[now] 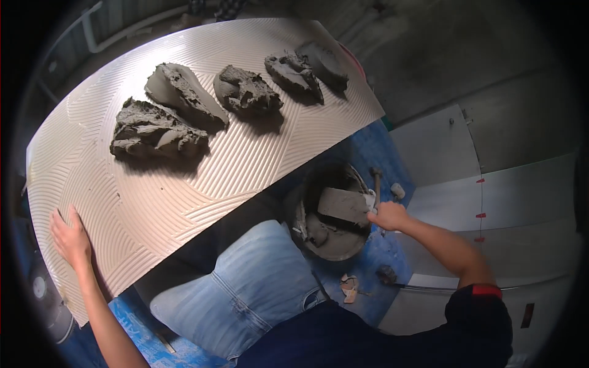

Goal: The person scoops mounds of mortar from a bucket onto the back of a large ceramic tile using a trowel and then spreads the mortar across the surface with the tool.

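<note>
A large pale panel (236,199) with combed ridges over its face lies in front of me. Several grey mortar mounds (161,132) sit in a row across its far half. My left hand (70,240) rests flat on the panel's left edge, fingers stretched out, holding nothing. To the right of my knee stands a dark bucket (300,214) with wet grey mortar (338,245) inside. My right hand (391,217) is closed round the handle of a trowel (345,205). Its broad rectangular blade is coated in mortar and is over the bucket's opening. My fingers mostly hide the handle.
Blue sheeting (392,161) covers the floor around the bucket. A hammer-like tool (377,178) and a small pale lump (397,191) are beside the bucket; scraps (349,288) lie nearer me. Large grey panels (438,199) with red clips (480,215) along a seam are on the right.
</note>
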Motion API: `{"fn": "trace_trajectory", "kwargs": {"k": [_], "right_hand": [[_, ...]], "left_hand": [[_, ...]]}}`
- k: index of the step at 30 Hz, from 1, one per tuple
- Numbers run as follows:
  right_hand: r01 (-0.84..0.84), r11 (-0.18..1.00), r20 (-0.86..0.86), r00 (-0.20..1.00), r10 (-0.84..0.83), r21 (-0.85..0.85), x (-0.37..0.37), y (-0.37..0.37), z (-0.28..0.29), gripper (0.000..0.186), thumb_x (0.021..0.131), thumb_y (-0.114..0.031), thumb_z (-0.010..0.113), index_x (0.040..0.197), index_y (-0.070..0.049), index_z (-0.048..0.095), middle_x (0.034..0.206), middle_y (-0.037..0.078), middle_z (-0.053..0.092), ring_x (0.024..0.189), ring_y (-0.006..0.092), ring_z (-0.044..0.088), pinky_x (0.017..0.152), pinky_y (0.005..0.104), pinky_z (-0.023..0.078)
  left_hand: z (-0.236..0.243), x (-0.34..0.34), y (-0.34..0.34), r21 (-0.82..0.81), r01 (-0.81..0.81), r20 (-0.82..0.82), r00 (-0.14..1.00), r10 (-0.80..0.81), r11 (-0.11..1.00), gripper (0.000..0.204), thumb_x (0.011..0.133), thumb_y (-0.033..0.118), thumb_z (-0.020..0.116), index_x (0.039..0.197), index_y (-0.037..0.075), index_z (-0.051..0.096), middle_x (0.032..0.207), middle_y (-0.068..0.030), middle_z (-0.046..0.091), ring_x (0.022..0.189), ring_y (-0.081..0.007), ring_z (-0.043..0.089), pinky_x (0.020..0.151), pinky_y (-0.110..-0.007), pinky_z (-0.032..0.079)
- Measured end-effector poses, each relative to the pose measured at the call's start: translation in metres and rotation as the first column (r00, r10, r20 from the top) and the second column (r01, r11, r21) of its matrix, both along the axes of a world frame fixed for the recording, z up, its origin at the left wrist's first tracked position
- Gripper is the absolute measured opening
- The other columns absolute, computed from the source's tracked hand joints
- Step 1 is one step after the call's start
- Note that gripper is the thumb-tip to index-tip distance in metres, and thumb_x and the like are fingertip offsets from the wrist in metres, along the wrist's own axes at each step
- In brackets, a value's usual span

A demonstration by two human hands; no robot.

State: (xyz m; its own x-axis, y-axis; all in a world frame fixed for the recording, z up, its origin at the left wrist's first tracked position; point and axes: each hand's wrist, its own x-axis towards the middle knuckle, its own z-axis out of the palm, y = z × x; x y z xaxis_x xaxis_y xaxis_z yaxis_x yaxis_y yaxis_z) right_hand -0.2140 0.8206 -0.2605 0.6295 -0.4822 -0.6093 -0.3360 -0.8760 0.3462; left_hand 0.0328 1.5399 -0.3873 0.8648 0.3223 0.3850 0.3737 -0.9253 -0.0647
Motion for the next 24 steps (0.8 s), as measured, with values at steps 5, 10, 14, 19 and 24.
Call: {"fn": "trace_trajectory", "kwargs": {"k": [5,10,14,19,24], "right_hand": [[-0.443,0.896,-0.112,0.892,0.438,-0.026,0.012,-0.008,-0.028,0.041,0.079,-0.040,0.054,0.077,-0.002,0.069,0.078,0.018,0.069,0.072,0.0338,0.067,0.066,0.0440,0.054],[-0.218,0.965,-0.324,0.911,0.254,0.145,0.016,0.002,-0.060,0.058,0.085,-0.048,0.047,0.090,0.005,0.069,0.091,0.026,0.067,0.086,0.0409,0.065,0.077,0.0462,0.053],[0.439,0.812,-0.329,0.887,-0.324,0.384,-0.019,-0.019,-0.110,0.060,0.087,-0.051,0.043,0.093,0.005,0.065,0.083,0.020,0.066,0.074,0.0351,0.064,0.066,0.0434,0.052],[0.967,-0.117,-0.691,0.074,-0.719,0.225,-0.001,0.031,-0.087,0.040,0.088,-0.043,0.045,0.069,-0.008,0.049,0.053,0.005,0.047,0.043,0.0185,0.044,0.044,0.0310,0.037],[0.886,-0.464,-0.809,-0.271,-0.521,0.002,0.012,0.024,-0.100,0.037,0.089,-0.039,0.047,0.076,-0.004,0.050,0.055,0.006,0.047,0.046,0.0187,0.046,0.044,0.0311,0.039]], "left_hand": [[-0.001,-0.002,0.008,-0.014,0.026,0.006,1.000,-0.025,1.000,0.066,0.095,0.052,0.043,0.140,0.003,0.042,0.144,-0.0183,0.042,0.134,-0.0328,0.037,0.111,-0.043,0.028],[-0.005,-0.003,0.012,-0.026,0.019,0.019,1.000,-0.019,0.999,0.065,0.096,0.050,0.043,0.139,0.001,0.043,0.143,-0.0200,0.043,0.133,-0.0340,0.038,0.110,-0.042,0.029],[-0.002,-0.002,0.015,-0.057,0.062,0.048,0.997,-0.060,0.996,0.063,0.096,0.048,0.043,0.137,-0.001,0.044,0.141,-0.0219,0.045,0.132,-0.0354,0.039,0.110,-0.042,0.030],[0.003,0.001,0.006,-0.091,0.081,0.007,0.997,-0.081,0.993,0.064,0.097,0.047,0.043,0.137,-0.002,0.044,0.142,-0.0221,0.044,0.134,-0.0348,0.038,0.111,-0.041,0.028],[-0.004,0.002,0.023,-0.100,0.111,0.027,0.994,-0.109,0.989,0.067,0.096,0.048,0.043,0.137,-0.004,0.042,0.143,-0.0234,0.042,0.135,-0.0359,0.036,0.112,-0.041,0.026]]}}
